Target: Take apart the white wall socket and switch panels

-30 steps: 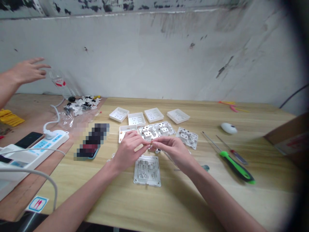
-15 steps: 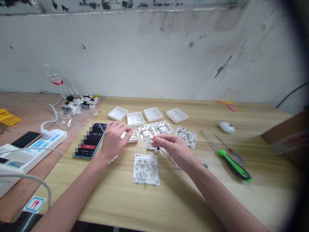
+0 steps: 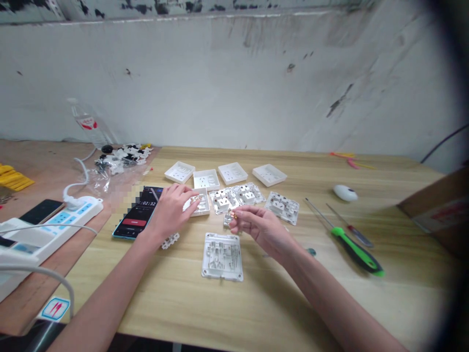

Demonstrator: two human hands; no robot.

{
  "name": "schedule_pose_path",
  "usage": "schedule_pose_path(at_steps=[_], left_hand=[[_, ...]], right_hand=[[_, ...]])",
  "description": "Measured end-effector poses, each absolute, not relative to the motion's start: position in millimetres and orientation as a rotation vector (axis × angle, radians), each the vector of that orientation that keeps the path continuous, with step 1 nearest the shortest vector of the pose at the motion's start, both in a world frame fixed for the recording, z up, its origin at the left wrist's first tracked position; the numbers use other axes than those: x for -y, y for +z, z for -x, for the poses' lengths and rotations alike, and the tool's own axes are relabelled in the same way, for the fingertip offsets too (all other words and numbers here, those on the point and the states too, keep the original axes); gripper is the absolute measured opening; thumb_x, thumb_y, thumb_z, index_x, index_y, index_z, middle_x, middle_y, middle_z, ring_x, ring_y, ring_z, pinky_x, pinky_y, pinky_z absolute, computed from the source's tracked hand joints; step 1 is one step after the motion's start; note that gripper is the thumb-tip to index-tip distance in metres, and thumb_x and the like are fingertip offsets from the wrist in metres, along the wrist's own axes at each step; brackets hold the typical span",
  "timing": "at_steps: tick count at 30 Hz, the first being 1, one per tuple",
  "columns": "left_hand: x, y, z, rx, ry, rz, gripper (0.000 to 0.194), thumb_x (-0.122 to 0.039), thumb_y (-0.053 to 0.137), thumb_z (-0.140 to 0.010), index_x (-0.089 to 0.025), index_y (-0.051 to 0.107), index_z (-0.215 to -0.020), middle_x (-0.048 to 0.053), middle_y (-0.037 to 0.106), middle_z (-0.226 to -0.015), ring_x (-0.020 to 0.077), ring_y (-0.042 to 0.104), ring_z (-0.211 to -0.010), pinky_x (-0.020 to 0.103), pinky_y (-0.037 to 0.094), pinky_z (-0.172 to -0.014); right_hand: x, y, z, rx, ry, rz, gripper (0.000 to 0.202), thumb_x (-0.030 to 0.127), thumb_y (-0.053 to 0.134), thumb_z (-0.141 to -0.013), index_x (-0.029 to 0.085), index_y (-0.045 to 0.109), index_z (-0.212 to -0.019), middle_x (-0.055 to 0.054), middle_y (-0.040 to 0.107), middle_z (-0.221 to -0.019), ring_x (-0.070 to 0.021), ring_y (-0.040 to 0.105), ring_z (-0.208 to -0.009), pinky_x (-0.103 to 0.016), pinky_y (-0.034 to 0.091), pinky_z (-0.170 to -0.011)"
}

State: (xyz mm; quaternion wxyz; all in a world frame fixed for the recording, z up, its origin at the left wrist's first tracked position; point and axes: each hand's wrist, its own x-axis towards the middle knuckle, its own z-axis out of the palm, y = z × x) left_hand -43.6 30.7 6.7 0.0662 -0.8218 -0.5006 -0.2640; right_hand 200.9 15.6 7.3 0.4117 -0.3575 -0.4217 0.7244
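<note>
My right hand [image 3: 262,227] is closed in a pinch on a small copper-coloured metal piece [image 3: 235,215]. Just under those fingertips is a small metal-and-white part [image 3: 227,220], partly hidden. My left hand [image 3: 172,205] reaches over a white socket cover [image 3: 204,208], fingers apart and tips at its near side; whether they touch the small parts lying inside is unclear. Nearer to me, an opened socket back plate [image 3: 222,257] lies flat between my forearms. Beside my left wrist sits a white perforated strip [image 3: 170,240]. Socket inner plates [image 3: 238,196] lie beyond my right hand.
Several white covers [image 3: 232,173] stand along the back. At left are a phone [image 3: 137,215], a power strip [image 3: 69,220], a bottle [image 3: 88,122] and a heap of small parts [image 3: 124,157]. Right of my arm lie a green screwdriver [image 3: 357,252], a thinner screwdriver [image 3: 357,235] and a white mouse-like object [image 3: 345,192].
My left hand has shifted slightly, its fingers lower at the socket cover, and the perforated strip shows more. My right hand has turned a little, still pinching the copper-coloured piece.
</note>
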Motion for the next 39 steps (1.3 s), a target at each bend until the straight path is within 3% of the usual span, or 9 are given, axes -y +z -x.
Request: schedule_pose_path(at_steps=[2, 6, 13, 18, 22, 24, 27, 32, 39], left_hand=[[-23, 12, 31, 1.34, -0.968, 2.592, 0.022, -0.029, 0.059, -0.089, -0.02, 0.063, -0.109, 0.006, 0.064, -0.1, 0.0207, 0.056, -0.096, 0.036, 0.041, -0.084], [-11, 12, 4, 0.997, -1.091, 2.751, 0.016, -0.026, 0.059, -0.089, -0.022, 0.065, -0.103, 0.002, 0.068, -0.094, 0.0175, 0.058, -0.091, 0.035, 0.042, -0.084], [-8, 7, -1, 1.013, -1.218, 2.855, 0.012, -0.021, 0.057, -0.09, -0.019, 0.068, -0.094, 0.002, 0.071, -0.085, 0.0163, 0.061, -0.084, 0.035, 0.045, -0.081], [-4, 13, 11, 1.194, -1.284, 2.915, 0.008, -0.015, 0.059, -0.083, -0.018, 0.067, -0.082, 0.001, 0.071, -0.081, 0.0153, 0.061, -0.078, 0.034, 0.046, -0.079], [7, 13, 19, 1.398, -1.326, 2.947, 0.004, -0.014, 0.064, -0.079, -0.017, 0.067, -0.08, 0.001, 0.069, -0.078, 0.0145, 0.062, -0.074, 0.03, 0.048, -0.072], [14, 11, 22, 1.48, -1.266, 3.0, 0.003, -0.014, 0.065, -0.078, -0.017, 0.067, -0.08, 0.002, 0.069, -0.08, 0.015, 0.062, -0.074, 0.031, 0.048, -0.072], [23, 7, 21, 1.551, -1.23, 3.082, 0.002, -0.017, 0.067, -0.08, -0.016, 0.066, -0.08, 0.002, 0.069, -0.083, 0.0157, 0.063, -0.077, 0.031, 0.049, -0.073], [31, 2, 15, 1.523, -1.26, 3.161, 0.02, -0.02, 0.067, -0.083, -0.018, 0.066, -0.103, 0.004, 0.068, -0.092, 0.0176, 0.062, -0.087, 0.034, 0.05, -0.079], [37, 0, 10, 1.59, -1.341, 3.11, 0.005, -0.021, 0.065, -0.084, -0.02, 0.069, -0.088, 0.003, 0.07, -0.09, 0.0178, 0.061, -0.088, 0.036, 0.048, -0.082]], right_hand=[[-14, 7, -200, 1.058, 1.828, 0.888, 0.017, 0.026, 0.073, -0.074, 0.017, 0.066, -0.086, -0.004, 0.069, -0.072, -0.013, 0.064, -0.066, -0.028, 0.05, -0.067], [-10, 7, -197, 1.084, 1.852, 0.881, 0.02, 0.026, 0.071, -0.075, 0.019, 0.061, -0.09, -0.001, 0.065, -0.068, -0.0114, 0.06, -0.062, -0.026, 0.046, -0.061], [-8, 14, -196, 1.321, 1.84, 0.872, 0.021, 0.032, 0.061, -0.082, 0.019, 0.056, -0.098, 0.0, 0.063, -0.066, -0.0115, 0.057, -0.061, -0.026, 0.045, -0.059], [-6, 40, -242, 1.808, 1.131, 1.138, 0.027, 0.041, 0.056, -0.085, 0.019, 0.058, -0.1, -0.002, 0.064, -0.074, -0.0134, 0.057, -0.064, -0.029, 0.046, -0.06], [-1, 37, -325, 1.91, 0.417, 1.611, 0.035, 0.049, 0.052, -0.085, 0.02, 0.062, -0.102, -0.006, 0.067, -0.084, -0.019, 0.061, -0.074, -0.029, 0.044, -0.058], [4, 27, -362, 1.892, 0.065, 1.909, 0.034, 0.05, 0.05, -0.082, 0.022, 0.063, -0.096, -0.005, 0.067, -0.08, -0.0203, 0.061, -0.068, -0.032, 0.044, -0.06], [16, 10, -395, 1.977, -0.144, 2.1, 0.039, 0.055, 0.044, -0.083, 0.024, 0.061, -0.098, -0.008, 0.066, -0.095, -0.0272, 0.063, -0.088, -0.036, 0.045, -0.065], [30, -10, -404, 2.0, -0.145, 2.234, 0.052, 0.064, 0.042, -0.08, 0.023, 0.06, -0.105, -0.013, 0.064, -0.101, -0.033, 0.062, -0.096, -0.042, 0.048, -0.067], [22, -17, -412, 2.044, -0.036, 2.122, 0.043, 0.057, 0.047, -0.082, 0.021, 0.063, -0.1, -0.014, 0.065, -0.11, -0.0295, 0.065, -0.093, -0.038, 0.049, -0.074]])
